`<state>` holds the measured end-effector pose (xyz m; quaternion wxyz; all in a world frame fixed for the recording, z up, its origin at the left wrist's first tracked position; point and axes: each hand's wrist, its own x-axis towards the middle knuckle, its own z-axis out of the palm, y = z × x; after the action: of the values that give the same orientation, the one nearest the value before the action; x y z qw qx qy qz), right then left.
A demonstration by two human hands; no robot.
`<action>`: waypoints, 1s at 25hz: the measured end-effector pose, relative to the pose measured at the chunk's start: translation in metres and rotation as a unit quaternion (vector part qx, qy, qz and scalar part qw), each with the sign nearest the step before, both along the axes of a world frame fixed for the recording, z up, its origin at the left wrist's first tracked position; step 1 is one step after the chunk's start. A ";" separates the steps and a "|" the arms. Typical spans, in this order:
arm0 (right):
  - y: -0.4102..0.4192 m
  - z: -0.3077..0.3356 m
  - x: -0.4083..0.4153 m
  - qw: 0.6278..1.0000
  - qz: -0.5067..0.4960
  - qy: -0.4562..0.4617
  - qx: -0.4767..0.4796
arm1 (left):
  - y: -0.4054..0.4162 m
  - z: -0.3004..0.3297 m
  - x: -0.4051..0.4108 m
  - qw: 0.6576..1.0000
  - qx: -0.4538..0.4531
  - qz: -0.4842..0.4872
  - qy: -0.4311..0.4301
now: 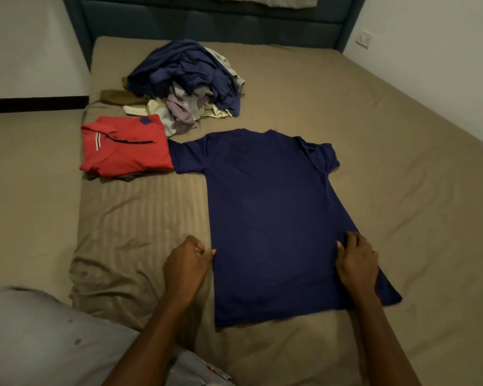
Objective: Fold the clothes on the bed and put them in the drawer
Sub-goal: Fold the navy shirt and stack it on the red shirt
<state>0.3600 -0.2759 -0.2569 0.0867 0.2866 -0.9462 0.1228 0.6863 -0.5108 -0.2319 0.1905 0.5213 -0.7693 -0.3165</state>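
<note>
Navy and plain, the T-shirt (pixel 265 218) lies spread flat on the bed (pixel 402 190), sleeves out, with no print or writing that we can read. Our left hand (pixel 186 270) pinches its near left edge in a narrow grip; our right hand (pixel 357 263) rests on the right side, fingers curled against the cloth. Beyond it sit a folded red polo shirt (pixel 126 146) and a heap of unfolded clothes (pixel 187 82).

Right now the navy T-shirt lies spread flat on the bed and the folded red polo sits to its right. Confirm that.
Not quite. The head view shows the folded red polo to the left of the navy T-shirt, which does lie spread flat on the bed.
</note>
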 end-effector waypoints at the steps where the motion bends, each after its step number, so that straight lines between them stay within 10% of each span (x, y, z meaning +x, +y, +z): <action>1: -0.025 0.001 -0.001 0.999 0.017 -0.032 -0.009 | -0.006 -0.001 -0.007 1.000 -0.029 -0.003 0.002; 12: -0.230 0.007 -0.176 0.985 0.064 -0.146 -0.070 | -0.197 -0.026 -0.127 0.963 -0.228 -0.142 -0.021; 25: -0.258 0.019 -0.330 0.970 -0.142 -0.175 -0.089 | -0.279 -0.069 -0.146 0.977 -0.182 -0.091 -0.056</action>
<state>0.0304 -0.5337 -0.2381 -0.0387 0.1141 -0.9629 0.2413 0.5402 -0.7893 -0.3005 0.2097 0.4227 -0.8675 -0.1574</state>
